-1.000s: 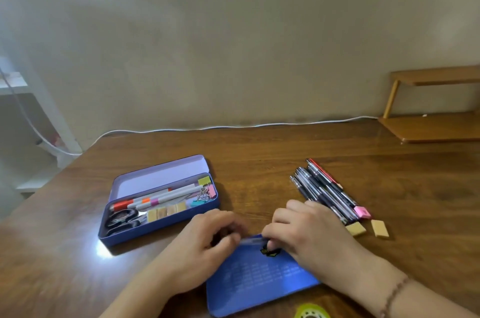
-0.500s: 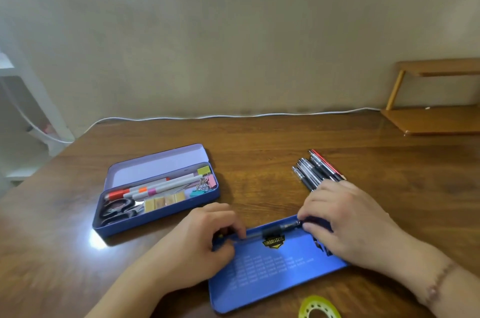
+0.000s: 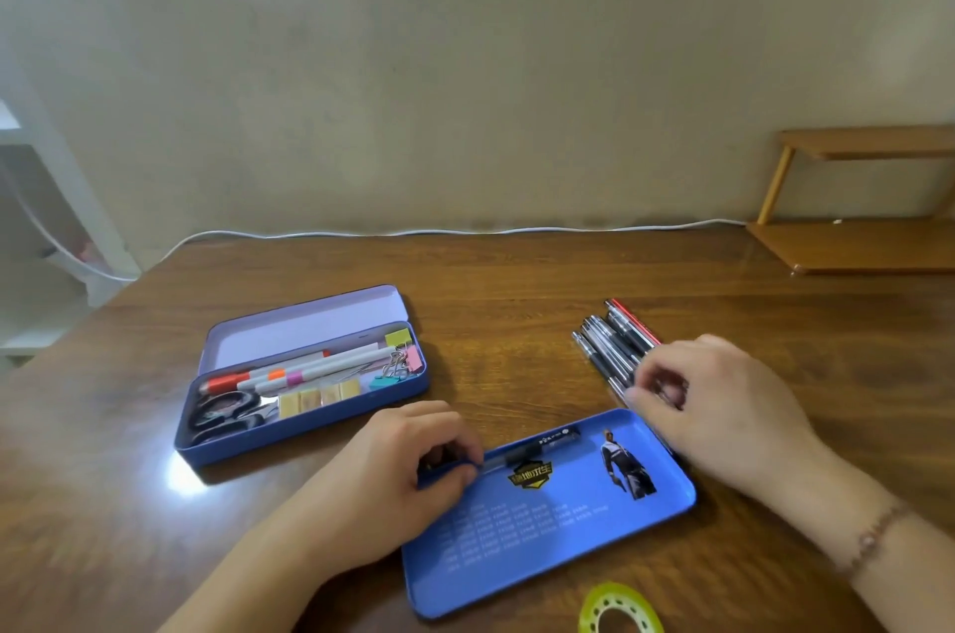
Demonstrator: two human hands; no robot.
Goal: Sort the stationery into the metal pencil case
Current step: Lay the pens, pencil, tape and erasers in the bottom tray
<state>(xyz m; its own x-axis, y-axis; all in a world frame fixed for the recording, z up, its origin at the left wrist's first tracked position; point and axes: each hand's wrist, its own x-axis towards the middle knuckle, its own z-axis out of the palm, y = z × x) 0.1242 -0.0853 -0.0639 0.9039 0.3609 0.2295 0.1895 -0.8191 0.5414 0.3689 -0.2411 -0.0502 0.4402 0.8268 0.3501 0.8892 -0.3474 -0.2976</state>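
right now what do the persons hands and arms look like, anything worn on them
Both forearms are bare, with no sleeves in view. The right hand has a thin beaded bracelet around its wrist, brownish in tone. The left hand shows no bracelet, watch or ring. No gloves on either hand.

- Open case point(image 3: 305, 374) on bench point(image 3: 517, 301), left; scissors point(image 3: 222, 418), markers point(image 3: 289, 371), clips point(image 3: 398, 363) inside.
- Tray point(image 3: 542, 529) in front, nearer the edge, with one pen point(image 3: 537, 449) in it.
- Pen pile point(image 3: 615, 348) right, behind tray.
- Tape roll point(image 3: 617, 612) nearest, before tray.
- Shelf point(image 3: 868, 239) far right, at the back.
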